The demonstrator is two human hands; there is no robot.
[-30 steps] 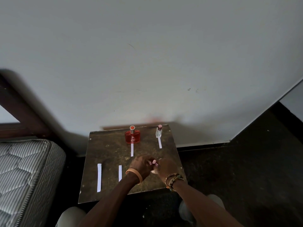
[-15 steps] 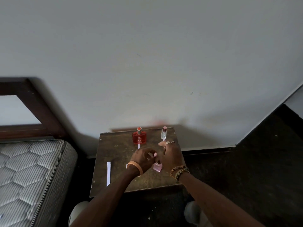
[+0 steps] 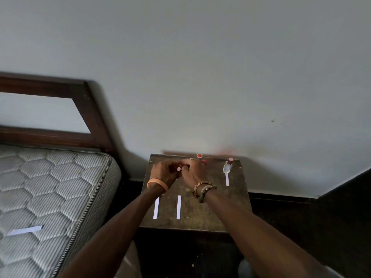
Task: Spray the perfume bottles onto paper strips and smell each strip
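Note:
My left hand (image 3: 163, 173) and my right hand (image 3: 193, 172) meet over the back of the small brown table (image 3: 210, 209). Their curled fingers close on a small pink perfume bottle (image 3: 179, 168), of which only a pink bit shows. Behind my right hand stands a red perfume bottle (image 3: 199, 156), mostly hidden. A clear bottle with a dark red cap (image 3: 227, 167) stands at the back right, with a white paper strip (image 3: 227, 179) in front of it. Two more strips (image 3: 156, 207) (image 3: 178, 207) lie near the front left.
A mattress (image 3: 50, 187) with a dark wooden headboard (image 3: 90, 109) is close on the left, and a paper strip (image 3: 25, 230) lies on it. A grey wall (image 3: 200, 77) rises right behind the table. Dark floor (image 3: 321, 227) lies to the right.
Both hands moved from the front middle of the table toward the back left, carrying the pink bottle. The camera view shifted, showing more of the bed.

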